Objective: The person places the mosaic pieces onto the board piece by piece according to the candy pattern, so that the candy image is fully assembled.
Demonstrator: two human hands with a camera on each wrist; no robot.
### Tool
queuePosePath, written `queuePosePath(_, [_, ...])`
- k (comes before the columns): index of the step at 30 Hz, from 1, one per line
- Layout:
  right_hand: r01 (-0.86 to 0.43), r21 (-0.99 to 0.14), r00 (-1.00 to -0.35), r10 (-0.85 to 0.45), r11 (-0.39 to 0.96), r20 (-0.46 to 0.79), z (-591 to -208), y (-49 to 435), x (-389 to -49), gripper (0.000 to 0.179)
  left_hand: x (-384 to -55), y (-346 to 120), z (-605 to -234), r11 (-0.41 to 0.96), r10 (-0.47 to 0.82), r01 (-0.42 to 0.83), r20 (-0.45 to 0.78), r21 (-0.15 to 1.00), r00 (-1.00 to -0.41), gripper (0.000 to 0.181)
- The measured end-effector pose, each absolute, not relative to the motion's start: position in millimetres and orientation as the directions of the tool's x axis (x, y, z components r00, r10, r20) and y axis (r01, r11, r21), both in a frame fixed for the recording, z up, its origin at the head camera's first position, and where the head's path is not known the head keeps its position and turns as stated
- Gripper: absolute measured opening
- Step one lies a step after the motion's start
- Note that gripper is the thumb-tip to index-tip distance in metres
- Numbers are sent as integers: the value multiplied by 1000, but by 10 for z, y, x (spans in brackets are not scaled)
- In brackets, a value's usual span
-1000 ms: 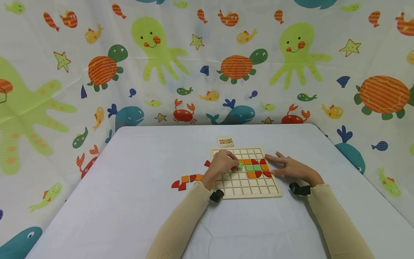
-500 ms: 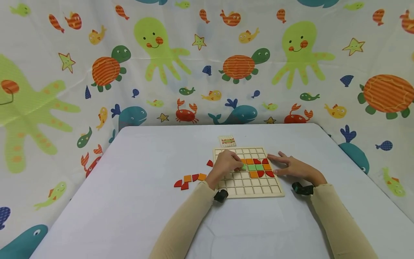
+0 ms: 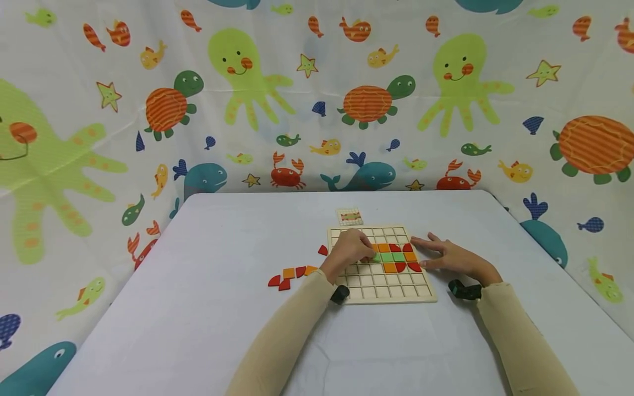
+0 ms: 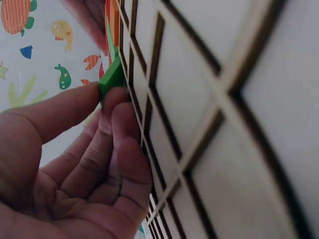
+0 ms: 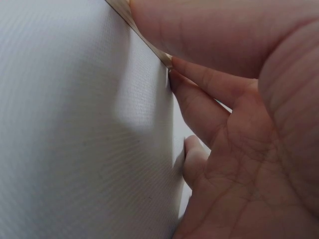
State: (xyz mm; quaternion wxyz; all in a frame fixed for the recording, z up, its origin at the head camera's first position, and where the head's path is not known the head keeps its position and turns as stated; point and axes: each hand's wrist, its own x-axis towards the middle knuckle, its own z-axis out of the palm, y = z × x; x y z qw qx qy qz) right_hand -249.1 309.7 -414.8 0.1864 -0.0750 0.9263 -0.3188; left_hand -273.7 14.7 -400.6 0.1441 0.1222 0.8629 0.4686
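Note:
A square wooden grid board (image 3: pixel 386 294) lies on the table, holding orange squares (image 3: pixel 389 268), red quarter-round tiles (image 3: pixel 414 267) and green squares (image 3: pixel 398 257) in a band on its right half. My left hand (image 3: pixel 349 252) reaches over the board and pinches a green tile (image 4: pixel 112 78) between thumb and finger. In the left wrist view that tile is tilted at the grid's surface; its far edge is hard to make out. My right hand (image 3: pixel 454 259) rests beside the board, fingers extended, with the thumb and fingertips touching the board's right edge (image 5: pixel 149 45).
Left of the board lie several loose tiles: red quarter-rounds (image 3: pixel 274 281), an orange square (image 3: pixel 289 273) and a lone red piece (image 3: pixel 323 250) near the board's edge. Behind the board is a small pattern card (image 3: pixel 349 216). A printed cloth (image 3: pixel 317 143) hangs behind the table.
My left hand has shifted slightly right over the board, and the green tile now sits closer to the row of green squares. The right hand stays at the board's edge.

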Motion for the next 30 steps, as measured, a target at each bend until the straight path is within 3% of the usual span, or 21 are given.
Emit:
queuePosePath(13, [-22, -612, -919, -257, 791, -299, -4152, 3106, -2485, 94, -2761, 218, -4060, 617, 370, 190, -70, 764, -926, 6])
queuePosePath(19, [-27, -611, -921, -257, 791, -292, -4143, 3114, -2485, 94, -2761, 239, -4045, 624, 368, 183, -79, 760, -927, 5])
queuePosePath(25, [-29, -621, -921, -262, 784, -289, -4148, 3120, -2477, 95, -2735, 144, -4034, 543, 377, 127, -105, 830, -920, 9])
queuePosePath(30, [-57, -631, -922, -283, 774, -264, -4181, 3133, -2480, 92, -2730, -31, -4030, 370, 451, 85, -99, 925, -887, 18])
